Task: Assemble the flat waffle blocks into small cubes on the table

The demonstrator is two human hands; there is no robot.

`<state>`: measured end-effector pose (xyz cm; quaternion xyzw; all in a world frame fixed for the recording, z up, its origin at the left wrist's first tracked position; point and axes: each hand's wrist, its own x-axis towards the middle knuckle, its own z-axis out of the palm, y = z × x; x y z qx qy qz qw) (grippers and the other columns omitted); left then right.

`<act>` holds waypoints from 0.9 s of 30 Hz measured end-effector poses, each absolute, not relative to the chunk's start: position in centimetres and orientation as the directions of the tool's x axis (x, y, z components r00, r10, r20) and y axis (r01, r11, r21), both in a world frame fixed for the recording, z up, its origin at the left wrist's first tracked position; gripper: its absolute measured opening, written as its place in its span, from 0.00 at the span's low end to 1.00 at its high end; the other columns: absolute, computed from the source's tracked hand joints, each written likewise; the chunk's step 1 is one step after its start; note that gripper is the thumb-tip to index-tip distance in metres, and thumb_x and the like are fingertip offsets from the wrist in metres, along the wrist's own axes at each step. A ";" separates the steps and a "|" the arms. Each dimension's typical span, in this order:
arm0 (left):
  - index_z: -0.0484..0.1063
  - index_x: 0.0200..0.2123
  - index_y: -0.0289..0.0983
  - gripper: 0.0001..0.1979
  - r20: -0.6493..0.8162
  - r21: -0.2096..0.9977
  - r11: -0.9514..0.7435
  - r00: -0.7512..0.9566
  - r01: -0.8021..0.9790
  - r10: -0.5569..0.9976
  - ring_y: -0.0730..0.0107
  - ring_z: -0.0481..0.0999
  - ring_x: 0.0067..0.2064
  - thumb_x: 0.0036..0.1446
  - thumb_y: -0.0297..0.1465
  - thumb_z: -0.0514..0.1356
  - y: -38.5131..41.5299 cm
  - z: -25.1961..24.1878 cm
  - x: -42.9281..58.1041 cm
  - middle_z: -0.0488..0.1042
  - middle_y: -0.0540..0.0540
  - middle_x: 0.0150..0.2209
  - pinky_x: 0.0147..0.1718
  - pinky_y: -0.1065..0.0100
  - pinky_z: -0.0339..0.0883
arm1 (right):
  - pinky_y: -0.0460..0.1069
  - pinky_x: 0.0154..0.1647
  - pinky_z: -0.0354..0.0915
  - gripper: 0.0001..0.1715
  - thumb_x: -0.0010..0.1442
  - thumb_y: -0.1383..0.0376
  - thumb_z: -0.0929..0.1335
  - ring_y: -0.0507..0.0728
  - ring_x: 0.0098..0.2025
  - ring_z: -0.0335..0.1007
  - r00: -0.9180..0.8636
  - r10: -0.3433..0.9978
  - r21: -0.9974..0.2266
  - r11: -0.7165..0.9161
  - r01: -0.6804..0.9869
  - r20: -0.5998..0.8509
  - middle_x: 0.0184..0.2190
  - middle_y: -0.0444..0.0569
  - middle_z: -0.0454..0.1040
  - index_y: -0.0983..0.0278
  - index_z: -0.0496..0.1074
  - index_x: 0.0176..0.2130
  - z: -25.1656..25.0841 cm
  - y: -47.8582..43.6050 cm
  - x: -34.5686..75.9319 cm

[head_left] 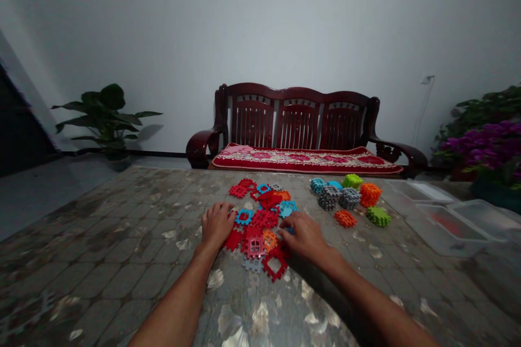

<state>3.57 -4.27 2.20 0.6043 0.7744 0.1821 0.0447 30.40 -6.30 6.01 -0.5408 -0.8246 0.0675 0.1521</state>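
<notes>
A loose pile of flat, notched plastic pieces (264,218), mostly red with some blue, orange and grey, lies on the table in front of me. My left hand (218,224) rests at the pile's left edge, fingers apart, beside a blue square frame (244,217). At the right edge is my right hand (303,233), its fingers curled near a small blue piece; whether it grips that piece is unclear. Farther right stand several stacks sorted by colour, among them grey (329,198), orange (370,194) and green (378,216).
Clear plastic boxes (456,227) sit at the table's right side, one with something red inside. Beyond the patterned tabletop (122,238) is a dark wooden bench (299,119) with a red cushion. Plants stand on both sides.
</notes>
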 end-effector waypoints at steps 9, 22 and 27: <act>0.78 0.56 0.43 0.18 0.183 0.368 0.202 -0.283 0.908 0.941 0.54 0.72 0.63 0.70 0.36 0.54 -4.2 1.9 3.7 0.76 0.41 0.61 0.65 0.53 0.61 | 0.52 0.44 0.68 0.19 0.65 0.65 0.65 0.67 0.49 0.80 -0.335 0.938 -0.041 0.333 0.942 -0.086 0.46 0.62 0.84 0.64 0.84 0.45 8.1 -5.9 25.9; 0.78 0.56 0.43 0.18 0.186 0.371 0.195 -0.278 0.908 0.942 0.55 0.72 0.63 0.69 0.35 0.53 -4.3 1.9 3.7 0.77 0.42 0.60 0.65 0.54 0.61 | 0.47 0.41 0.64 0.12 0.64 0.71 0.65 0.58 0.43 0.77 -0.376 0.892 -0.311 0.443 0.841 0.252 0.42 0.51 0.82 0.62 0.77 0.42 6.1 -3.6 29.3; 0.78 0.55 0.44 0.18 0.190 0.369 0.198 -0.282 0.908 0.940 0.56 0.72 0.62 0.69 0.35 0.54 -4.2 1.7 3.6 0.77 0.42 0.59 0.64 0.54 0.62 | 0.49 0.45 0.68 0.13 0.64 0.68 0.64 0.58 0.42 0.76 -0.302 0.782 -0.411 0.563 0.717 0.545 0.40 0.50 0.80 0.61 0.76 0.43 3.7 -2.2 34.1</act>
